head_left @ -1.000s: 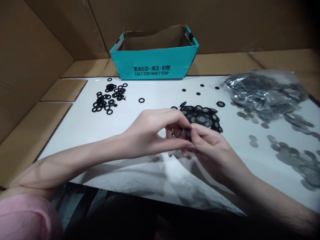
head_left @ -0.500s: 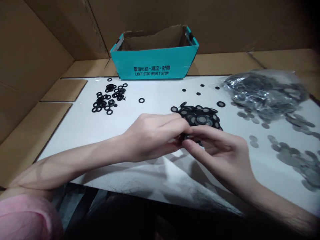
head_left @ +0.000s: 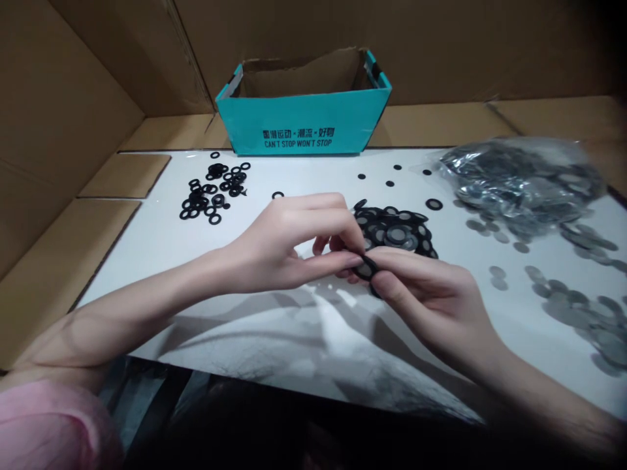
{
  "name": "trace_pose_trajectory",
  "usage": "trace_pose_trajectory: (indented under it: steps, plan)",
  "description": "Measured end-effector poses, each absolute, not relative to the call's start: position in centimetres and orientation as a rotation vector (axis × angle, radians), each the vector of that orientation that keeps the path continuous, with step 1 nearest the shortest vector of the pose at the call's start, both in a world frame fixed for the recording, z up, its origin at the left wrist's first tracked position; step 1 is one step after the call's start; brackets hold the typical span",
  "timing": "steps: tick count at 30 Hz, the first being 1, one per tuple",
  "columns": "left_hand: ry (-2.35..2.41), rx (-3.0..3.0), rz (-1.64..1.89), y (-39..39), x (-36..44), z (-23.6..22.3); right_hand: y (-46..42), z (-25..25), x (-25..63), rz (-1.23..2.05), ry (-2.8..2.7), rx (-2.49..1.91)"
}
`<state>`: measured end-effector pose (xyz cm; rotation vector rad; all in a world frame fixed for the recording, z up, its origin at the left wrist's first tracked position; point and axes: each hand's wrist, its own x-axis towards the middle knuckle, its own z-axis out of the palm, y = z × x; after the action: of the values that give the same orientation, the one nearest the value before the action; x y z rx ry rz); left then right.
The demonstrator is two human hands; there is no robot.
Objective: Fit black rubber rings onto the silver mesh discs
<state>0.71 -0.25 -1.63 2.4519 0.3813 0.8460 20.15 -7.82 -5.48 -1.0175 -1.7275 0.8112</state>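
My left hand [head_left: 289, 245] and my right hand [head_left: 426, 294] meet above the white sheet [head_left: 304, 189], fingertips pinched together on one black ring with a grey mesh disc in it [head_left: 366, 268]. Just behind the fingers lies a pile of the same black-rimmed mesh rings [head_left: 396, 230]. Both hands are closed in a pinch on that one piece.
A heap of plain black rings [head_left: 211, 190] lies at the back left. A teal cardboard box [head_left: 304, 108] stands open at the back. A clear bag of grey mesh discs [head_left: 524, 179] sits at the right, with loose discs [head_left: 578, 307] scattered below it. Cardboard walls surround the sheet.
Both hands have shifted slightly; my left hand rose and its fingers spread a little, and the ring with the mesh disc now shows between the fingertips.
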Motion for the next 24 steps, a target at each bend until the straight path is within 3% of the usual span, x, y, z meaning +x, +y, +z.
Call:
trace_pose_trajectory:
  steps: [7, 24]
  plan:
    - [0.476, 2.315, 0.800, -0.67, 1.10, -2.02, -7.91, -5.91, 20.08, 0.468, -1.754, -1.077]
    - [0.307, 2.437, 0.678, -0.65, 0.81, -1.62, -8.21, -5.52, 20.04, 0.541, -1.769, -1.079]
